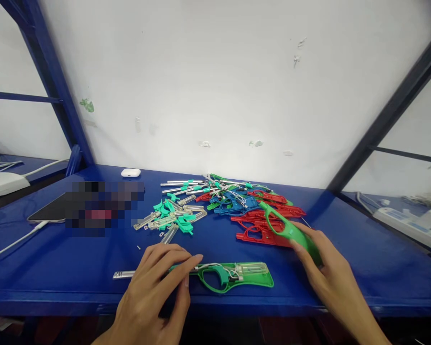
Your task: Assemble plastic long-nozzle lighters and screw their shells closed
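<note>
A green plastic lighter-gun shell half (237, 277) with wires and a metal tube lies near the table's front edge. My left hand (158, 287) rests on its metal tube end, fingers pressed down on it. My right hand (326, 273) grips a second green shell half (285, 229), lifted at a slant over the red shell halves (269, 225). Blue shells (235, 203) lie behind them.
A heap of metal tubes with teal triggers (172, 218) lies left of centre on the blue table (57, 273). A phone (48, 212) with white cable and an earbud case (130, 172) are at the left. A power strip (409, 223) sits at the right.
</note>
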Demonstrator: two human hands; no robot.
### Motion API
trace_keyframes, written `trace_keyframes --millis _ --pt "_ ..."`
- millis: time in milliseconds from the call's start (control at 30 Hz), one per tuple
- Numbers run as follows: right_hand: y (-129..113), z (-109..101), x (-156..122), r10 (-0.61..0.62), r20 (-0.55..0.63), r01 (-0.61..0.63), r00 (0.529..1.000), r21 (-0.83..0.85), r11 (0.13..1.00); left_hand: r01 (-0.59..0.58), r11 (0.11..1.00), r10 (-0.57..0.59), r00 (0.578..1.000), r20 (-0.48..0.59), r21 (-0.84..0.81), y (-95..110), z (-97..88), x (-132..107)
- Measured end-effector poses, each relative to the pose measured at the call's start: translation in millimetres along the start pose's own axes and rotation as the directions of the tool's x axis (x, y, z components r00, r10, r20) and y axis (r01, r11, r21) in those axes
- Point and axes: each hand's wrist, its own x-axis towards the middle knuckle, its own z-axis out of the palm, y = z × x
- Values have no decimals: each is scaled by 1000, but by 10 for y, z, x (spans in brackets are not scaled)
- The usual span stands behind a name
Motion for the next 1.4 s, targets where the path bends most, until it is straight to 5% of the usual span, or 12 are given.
trace_keyframes --millis 167,333,433,567,1400 --pt "-136 -84 -56 -19 -26 21 999 88 996 39 999 -40 999 -19 -3 -9 13 -6" --pt "-611 -71 -81 -268 177 221 947 243 944 44 999 -43 999 -29 30 -37 -2 -22" --pt "-763 20 -52 -364 154 315 918 274 909 27 998 -30 998 47 65 -83 -18 -27" --pt "-751 126 -20 -405 87 373 910 249 894 -6 997 -1 996 86 79 -145 2 -21" --pt "-755 173 -35 -432 155 400 888 201 894 -18 996 8 994 108 89 -127 -10 33"
